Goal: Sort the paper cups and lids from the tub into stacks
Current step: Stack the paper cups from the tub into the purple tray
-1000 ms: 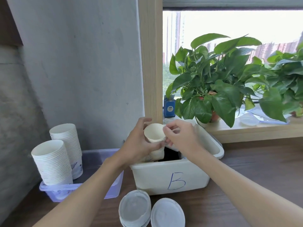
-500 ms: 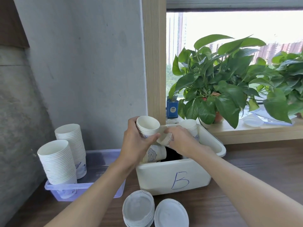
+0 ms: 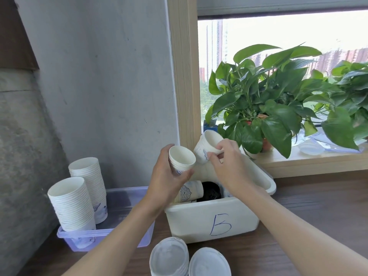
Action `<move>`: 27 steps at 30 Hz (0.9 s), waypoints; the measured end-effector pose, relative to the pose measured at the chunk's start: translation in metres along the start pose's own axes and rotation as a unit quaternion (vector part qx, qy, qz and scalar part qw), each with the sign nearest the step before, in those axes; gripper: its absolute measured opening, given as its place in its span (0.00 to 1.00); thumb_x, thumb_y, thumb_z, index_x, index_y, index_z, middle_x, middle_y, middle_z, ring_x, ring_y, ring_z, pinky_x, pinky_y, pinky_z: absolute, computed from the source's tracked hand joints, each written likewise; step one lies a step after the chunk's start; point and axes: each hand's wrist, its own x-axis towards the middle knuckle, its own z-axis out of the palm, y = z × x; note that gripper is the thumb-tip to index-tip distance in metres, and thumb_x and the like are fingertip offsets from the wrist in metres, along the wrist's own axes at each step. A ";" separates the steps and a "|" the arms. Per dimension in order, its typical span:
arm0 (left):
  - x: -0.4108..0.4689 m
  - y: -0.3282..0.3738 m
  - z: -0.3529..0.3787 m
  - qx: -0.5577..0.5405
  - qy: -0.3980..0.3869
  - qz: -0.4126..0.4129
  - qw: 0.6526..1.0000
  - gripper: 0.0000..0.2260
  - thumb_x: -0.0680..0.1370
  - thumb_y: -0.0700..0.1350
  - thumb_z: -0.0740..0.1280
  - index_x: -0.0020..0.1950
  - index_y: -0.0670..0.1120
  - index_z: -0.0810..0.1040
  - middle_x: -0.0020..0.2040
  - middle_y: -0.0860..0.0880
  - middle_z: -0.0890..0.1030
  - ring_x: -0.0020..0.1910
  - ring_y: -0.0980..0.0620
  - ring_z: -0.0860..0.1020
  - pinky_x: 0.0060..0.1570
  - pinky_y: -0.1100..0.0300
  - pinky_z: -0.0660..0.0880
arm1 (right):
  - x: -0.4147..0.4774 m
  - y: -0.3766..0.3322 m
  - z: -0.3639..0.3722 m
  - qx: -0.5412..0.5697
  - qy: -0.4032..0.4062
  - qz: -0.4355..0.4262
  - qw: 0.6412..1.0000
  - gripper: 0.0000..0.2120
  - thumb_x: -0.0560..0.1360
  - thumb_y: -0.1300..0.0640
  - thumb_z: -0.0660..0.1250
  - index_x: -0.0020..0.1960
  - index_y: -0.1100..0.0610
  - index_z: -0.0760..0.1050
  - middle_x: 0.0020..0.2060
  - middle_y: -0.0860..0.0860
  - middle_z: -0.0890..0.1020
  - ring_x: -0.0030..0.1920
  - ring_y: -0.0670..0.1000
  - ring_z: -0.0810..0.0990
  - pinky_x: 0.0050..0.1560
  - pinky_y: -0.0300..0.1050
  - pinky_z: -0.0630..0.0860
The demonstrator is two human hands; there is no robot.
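**Wooden worktop (image 3: 318,212) by the window: cups in hand, cups at rest**

1. White tub (image 3: 215,222), blue letter on its front wall, stands mid-table within your reach. A patterned cup (image 3: 189,193) lies on its side inside, beside something dark that cannot be identified.
2. Your left hand (image 3: 165,182) is wrapped round a short nested stack (image 3: 182,161), above the tub's left end. The stack's mouth is up and tipped toward you, probably to receive the next cup.
3. Your right hand (image 3: 229,166) pinches a single cup (image 3: 207,150) at its rim. The cup is tilted, its base aimed at the stack's mouth and just beside it. Contact cannot be told. The likely next move is nesting.
4. Tall cup stacks (image 3: 72,204), two, stand upright in a clear tray (image 3: 103,241) at far left by the wall. They look like finished stock, parked out of the way.
5. Lid stacks (image 3: 169,255), two, sit at the near edge in front of the tub.
6. Potted plant (image 3: 268,100) on the windowsill (image 3: 318,158) is not part of the sort.
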 end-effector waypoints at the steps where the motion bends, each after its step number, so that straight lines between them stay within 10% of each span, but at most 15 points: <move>1: 0.001 -0.001 0.000 0.015 -0.004 -0.004 1.000 0.28 0.70 0.40 0.77 0.62 0.55 0.67 0.52 0.55 0.78 0.49 0.65 0.77 0.46 0.74 0.72 | -0.001 -0.001 -0.001 0.031 0.025 -0.011 0.999 0.07 0.77 0.55 0.67 0.49 0.57 0.69 0.54 0.50 0.71 0.44 0.52 0.78 0.46 0.49 0.76; 11: 0.002 -0.003 0.003 0.092 -0.049 -0.020 0.994 0.23 0.70 0.45 0.77 0.58 0.58 0.69 0.48 0.61 0.79 0.48 0.58 0.77 0.48 0.59 0.76 | -0.006 -0.008 -0.005 0.172 0.067 -0.055 0.981 0.09 0.76 0.57 0.69 0.51 0.53 0.70 0.48 0.54 0.76 0.41 0.45 0.76 0.39 0.30 0.71; 27: 0.002 -0.001 0.003 0.092 -0.060 -0.003 0.994 0.28 0.69 0.47 0.77 0.64 0.57 0.68 0.52 0.61 0.78 0.51 0.59 0.77 0.53 0.50 0.78 | -0.008 -0.009 -0.007 0.193 -0.081 -0.030 0.977 0.12 0.74 0.48 0.70 0.54 0.49 0.74 0.47 0.49 0.81 0.48 0.47 0.79 0.48 0.45 0.77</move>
